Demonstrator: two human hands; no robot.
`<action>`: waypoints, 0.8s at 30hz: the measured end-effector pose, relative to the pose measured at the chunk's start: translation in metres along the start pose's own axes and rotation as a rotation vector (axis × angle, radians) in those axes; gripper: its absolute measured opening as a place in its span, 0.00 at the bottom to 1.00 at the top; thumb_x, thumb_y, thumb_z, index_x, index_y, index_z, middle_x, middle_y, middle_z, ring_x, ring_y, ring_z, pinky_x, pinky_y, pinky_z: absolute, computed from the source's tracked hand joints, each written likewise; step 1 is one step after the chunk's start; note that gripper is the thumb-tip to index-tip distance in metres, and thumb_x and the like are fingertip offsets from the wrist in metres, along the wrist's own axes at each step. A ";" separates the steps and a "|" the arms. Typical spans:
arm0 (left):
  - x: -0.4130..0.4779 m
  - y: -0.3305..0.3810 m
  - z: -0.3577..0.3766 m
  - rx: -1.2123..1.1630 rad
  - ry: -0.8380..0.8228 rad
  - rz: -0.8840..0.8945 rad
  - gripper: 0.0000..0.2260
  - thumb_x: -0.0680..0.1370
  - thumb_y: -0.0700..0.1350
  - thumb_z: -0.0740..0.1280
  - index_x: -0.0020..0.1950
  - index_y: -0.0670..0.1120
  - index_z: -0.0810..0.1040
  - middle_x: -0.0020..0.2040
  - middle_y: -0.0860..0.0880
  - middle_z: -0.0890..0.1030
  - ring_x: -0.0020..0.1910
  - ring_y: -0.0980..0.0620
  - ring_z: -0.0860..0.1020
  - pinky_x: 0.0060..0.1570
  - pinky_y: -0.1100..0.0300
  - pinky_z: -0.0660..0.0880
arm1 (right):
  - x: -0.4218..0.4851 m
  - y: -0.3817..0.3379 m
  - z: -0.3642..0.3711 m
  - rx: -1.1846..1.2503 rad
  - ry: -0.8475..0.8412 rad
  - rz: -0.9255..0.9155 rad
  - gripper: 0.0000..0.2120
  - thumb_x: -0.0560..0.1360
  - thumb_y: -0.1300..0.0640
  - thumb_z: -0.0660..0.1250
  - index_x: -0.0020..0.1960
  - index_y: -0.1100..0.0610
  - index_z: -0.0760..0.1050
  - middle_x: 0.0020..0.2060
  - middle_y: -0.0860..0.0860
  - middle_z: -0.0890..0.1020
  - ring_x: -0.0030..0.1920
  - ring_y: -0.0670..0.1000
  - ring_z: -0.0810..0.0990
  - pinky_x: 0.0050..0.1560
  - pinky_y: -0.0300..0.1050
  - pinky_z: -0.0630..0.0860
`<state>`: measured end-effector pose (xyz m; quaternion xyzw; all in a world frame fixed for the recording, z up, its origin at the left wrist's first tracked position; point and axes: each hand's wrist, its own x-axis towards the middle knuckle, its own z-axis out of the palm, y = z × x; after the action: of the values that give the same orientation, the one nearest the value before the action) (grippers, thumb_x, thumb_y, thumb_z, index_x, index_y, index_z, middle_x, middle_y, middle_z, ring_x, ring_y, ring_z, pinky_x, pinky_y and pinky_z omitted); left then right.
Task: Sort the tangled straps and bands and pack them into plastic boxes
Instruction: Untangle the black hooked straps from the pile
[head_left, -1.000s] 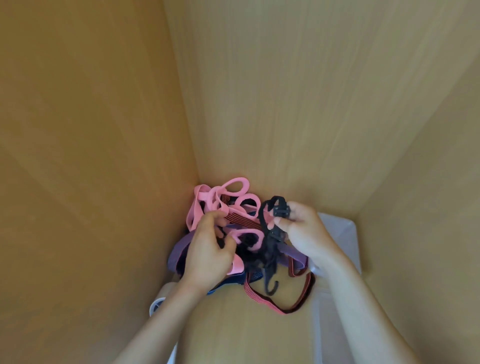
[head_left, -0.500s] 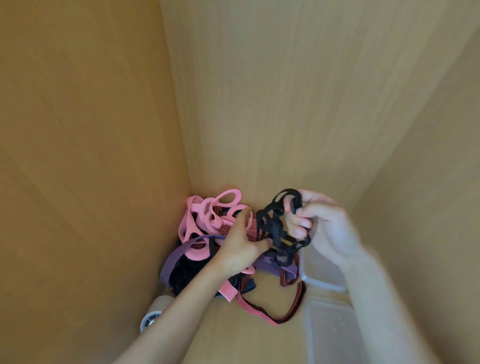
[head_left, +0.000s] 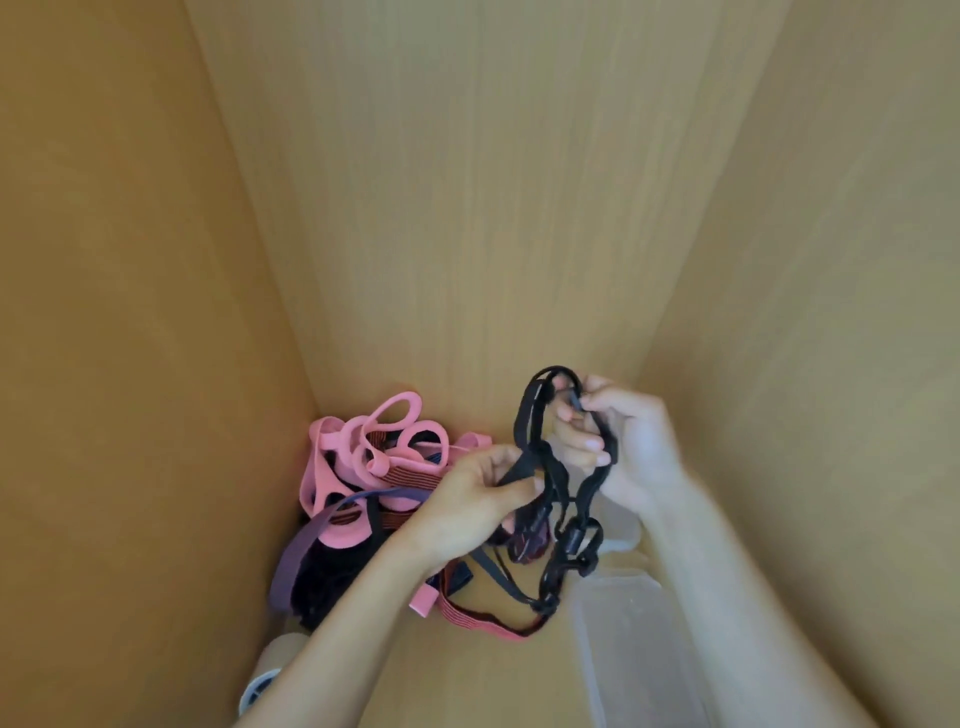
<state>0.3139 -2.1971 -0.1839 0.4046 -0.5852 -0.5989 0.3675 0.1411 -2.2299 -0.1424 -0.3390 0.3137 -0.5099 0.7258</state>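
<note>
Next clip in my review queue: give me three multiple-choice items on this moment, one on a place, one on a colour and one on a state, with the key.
1. Relative to the pile of bands, where does the clear plastic box lie in the head view?
A. to its left
B. on top of it
C. to its right

2. What colour is the strap held by the left hand and the right hand?
A. black
B. pink
C. purple

3. How is the right hand?
A. flat and empty
B. fingers curled round the strap
C. out of view

Key:
1 C, the box shows at lower right, beside the right forearm.
2 A, the raised loop and its clips are black.
3 B, its fingers wrap the strap's top loop.
</note>
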 end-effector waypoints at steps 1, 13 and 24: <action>-0.001 0.000 -0.002 -0.001 0.025 0.007 0.03 0.82 0.36 0.64 0.52 0.37 0.76 0.29 0.56 0.76 0.25 0.56 0.69 0.29 0.63 0.67 | -0.001 0.000 -0.002 -0.037 0.036 0.003 0.11 0.68 0.65 0.57 0.49 0.61 0.70 0.34 0.55 0.70 0.22 0.46 0.60 0.21 0.38 0.50; -0.004 -0.009 -0.031 0.043 0.279 -0.002 0.02 0.81 0.39 0.67 0.53 0.44 0.78 0.29 0.57 0.79 0.30 0.58 0.78 0.32 0.65 0.73 | -0.028 0.011 -0.003 -0.500 0.152 0.056 0.14 0.76 0.71 0.55 0.48 0.64 0.79 0.31 0.53 0.75 0.23 0.46 0.62 0.19 0.36 0.52; -0.023 -0.003 -0.037 0.239 0.032 -0.146 0.12 0.81 0.45 0.68 0.43 0.40 0.83 0.38 0.42 0.80 0.37 0.47 0.75 0.41 0.55 0.72 | -0.035 0.013 -0.003 -0.498 0.217 0.018 0.12 0.78 0.65 0.57 0.48 0.64 0.80 0.32 0.54 0.77 0.24 0.47 0.65 0.18 0.37 0.55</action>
<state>0.3568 -2.1907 -0.1857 0.4964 -0.6153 -0.5438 0.2814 0.1357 -2.1943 -0.1504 -0.4478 0.5084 -0.4436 0.5867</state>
